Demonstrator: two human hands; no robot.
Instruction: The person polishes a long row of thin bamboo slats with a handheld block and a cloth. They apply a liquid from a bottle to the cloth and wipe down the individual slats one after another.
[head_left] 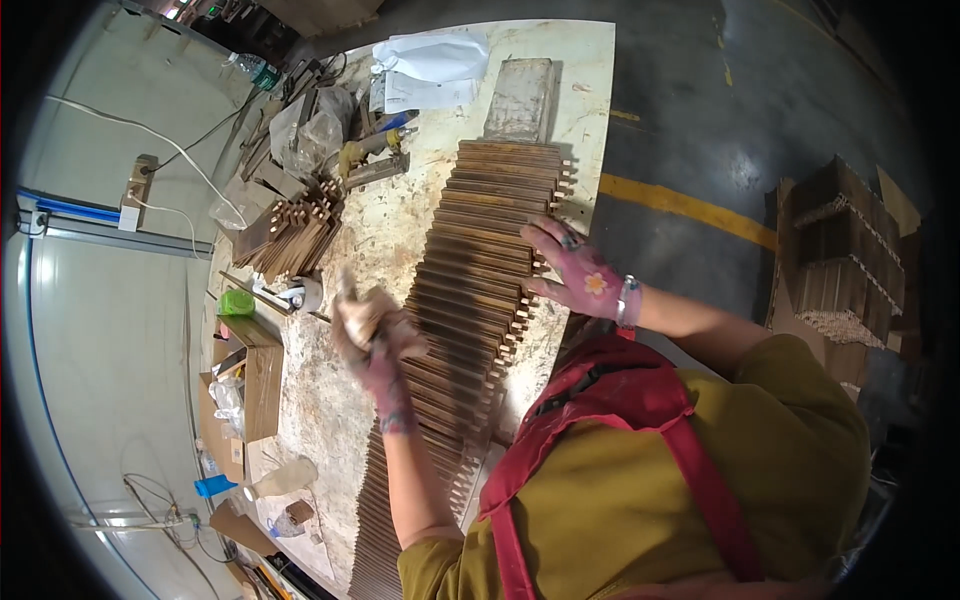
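Note:
A long row of dark brown wooden slats lies side by side down the work table, with short pale tenons at their right ends. My right hand, in a pink glove with a flower on it, rests at those ends. Its fingers are apart and touch the slats, holding nothing. Over the row's left edge, my left hand is closed on a crumpled beige cloth. Motion blurs this hand, and its fingertips are partly hidden by the cloth. Both hands are gloved.
A grey block stands beyond the row, near white papers. Loose wood pieces and a power tool lie left. A cardboard box and a bottle sit nearer. Stacked slats stand at right.

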